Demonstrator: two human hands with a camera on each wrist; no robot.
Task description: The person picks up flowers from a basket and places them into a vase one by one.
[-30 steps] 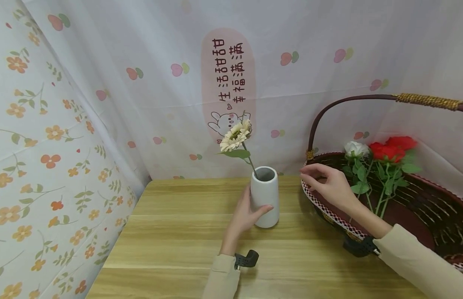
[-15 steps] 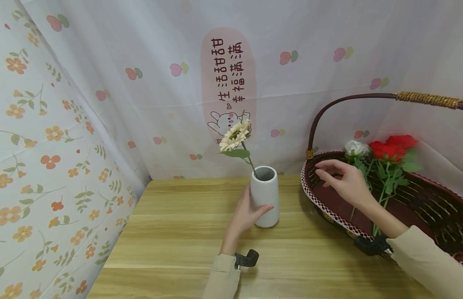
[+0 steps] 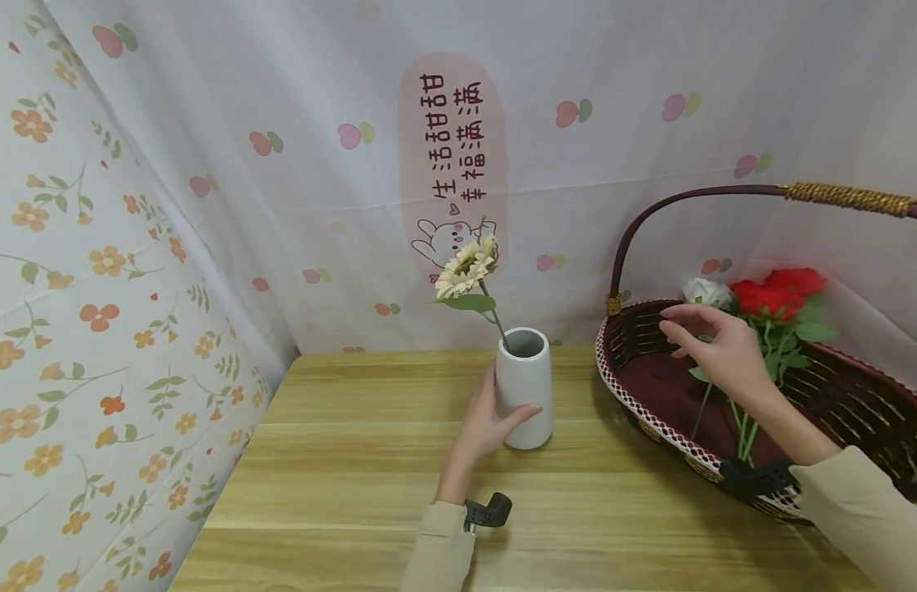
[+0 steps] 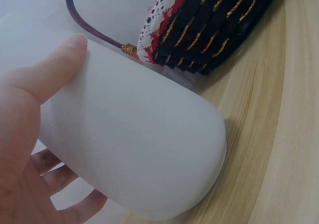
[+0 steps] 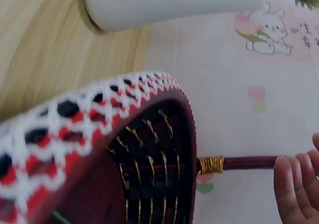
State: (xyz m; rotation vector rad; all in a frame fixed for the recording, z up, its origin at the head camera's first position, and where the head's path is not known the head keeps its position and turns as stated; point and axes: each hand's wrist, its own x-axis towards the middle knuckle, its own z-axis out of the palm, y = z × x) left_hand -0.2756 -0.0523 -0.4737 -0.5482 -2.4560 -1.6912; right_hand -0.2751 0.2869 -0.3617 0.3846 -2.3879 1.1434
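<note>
A white vase (image 3: 525,403) stands upright on the wooden table, and a cream flower (image 3: 467,267) leans left out of its mouth. My left hand (image 3: 482,423) grips the vase from the left, thumb across its front; the left wrist view shows the thumb on the vase (image 4: 144,129). My right hand (image 3: 724,349), holding nothing, hovers over the dark woven basket (image 3: 665,423) with loosely bent fingers. Beside it in the basket are a white rose (image 3: 706,293), partly covered by the hand, and red roses (image 3: 772,296) with green stems.
The basket's tall arched handle (image 3: 695,193) rises at the right, and its lace-trimmed rim (image 5: 99,104) fills the lower left of the right wrist view. Printed curtains (image 3: 317,181) hang behind and left of the wooden table (image 3: 354,460).
My right hand has moved right, from the basket's left rim to over its inside near the white rose. My left hand, the vase and the cream flower have stayed in place.
</note>
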